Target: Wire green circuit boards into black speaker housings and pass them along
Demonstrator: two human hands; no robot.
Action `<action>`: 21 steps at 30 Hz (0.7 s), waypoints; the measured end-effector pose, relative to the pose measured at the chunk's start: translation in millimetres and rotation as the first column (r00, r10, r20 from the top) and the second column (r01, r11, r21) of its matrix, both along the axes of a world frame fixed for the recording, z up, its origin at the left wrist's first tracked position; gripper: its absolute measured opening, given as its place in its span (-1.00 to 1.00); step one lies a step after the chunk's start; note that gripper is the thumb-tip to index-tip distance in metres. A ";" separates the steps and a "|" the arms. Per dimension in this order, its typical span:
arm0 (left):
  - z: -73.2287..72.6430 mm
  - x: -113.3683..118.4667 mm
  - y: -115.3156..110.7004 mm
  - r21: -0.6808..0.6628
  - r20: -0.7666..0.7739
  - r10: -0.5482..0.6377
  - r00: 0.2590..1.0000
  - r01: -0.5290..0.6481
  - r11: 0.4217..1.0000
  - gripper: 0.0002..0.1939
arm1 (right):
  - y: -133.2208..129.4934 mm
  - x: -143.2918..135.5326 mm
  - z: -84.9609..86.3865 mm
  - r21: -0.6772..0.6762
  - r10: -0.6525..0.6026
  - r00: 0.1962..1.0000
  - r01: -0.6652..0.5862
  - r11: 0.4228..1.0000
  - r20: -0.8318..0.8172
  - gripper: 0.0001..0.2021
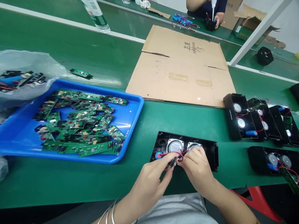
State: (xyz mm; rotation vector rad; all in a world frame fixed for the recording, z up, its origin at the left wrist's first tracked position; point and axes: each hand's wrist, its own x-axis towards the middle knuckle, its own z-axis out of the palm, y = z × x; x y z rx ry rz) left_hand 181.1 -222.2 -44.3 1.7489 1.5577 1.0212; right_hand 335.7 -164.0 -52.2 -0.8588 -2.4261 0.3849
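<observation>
A black speaker housing (211,152) lies open on the green table in front of me. Two round speakers sit inside it, the left speaker (175,147) more exposed, with a blue cylindrical battery (158,155) at the housing's left end. My left hand (155,174) pinches a small circuit board (173,162), seen edge-on, above the housing's front edge. Closed fingertips of my right hand (197,165) meet the board's right end, on the thin red and black wires (181,154). The exact point of that grip is partly hidden by the fingers.
On the left, a blue tray (133,124) holds several green circuit boards, beside a plastic bag (30,59) of parts. Flattened cardboard (182,84) lies ahead. Several open speaker housings (235,116) stand at right. Across the table, a co-worker's hand (219,20) holds a black housing.
</observation>
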 end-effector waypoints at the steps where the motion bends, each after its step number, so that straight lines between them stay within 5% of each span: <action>1: -1.7 -0.8 -0.4 0.013 -0.020 -0.006 1.000 0.006 1.000 -0.72 | -1.5 -0.9 -0.9 0.009 -0.019 1.000 0.019 1.000 0.013 -0.71; 6: -4.9 -5.3 1.0 0.053 -0.007 -0.056 0.998 0.056 0.997 -0.70 | 0.1 1.3 1.9 -0.020 -0.089 0.994 0.091 0.996 0.057 -0.70; 10: -2.1 -2.9 0.4 -0.010 0.132 0.008 0.991 -0.007 1.000 -0.71 | 12.7 2.1 14.0 -0.403 -0.139 0.990 0.125 0.907 -0.005 -0.87; 13: -4.2 0.4 -3.1 -0.024 0.176 0.104 0.979 -0.101 0.995 -0.72 | 21.2 -2.1 16.5 -0.561 -0.195 0.979 0.128 0.818 -0.062 -0.92; 18: -11.6 2.8 -5.6 0.025 0.121 0.238 0.964 -0.242 0.970 -0.76 | 22.6 6.8 7.0 -0.687 -0.242 0.963 0.098 0.720 -0.117 -0.84; 21: -13.3 4.6 -3.4 0.061 0.058 0.297 0.953 -0.300 0.952 -0.78 | 15.2 20.9 7.6 -0.631 -0.316 0.941 0.171 0.757 -0.124 -0.83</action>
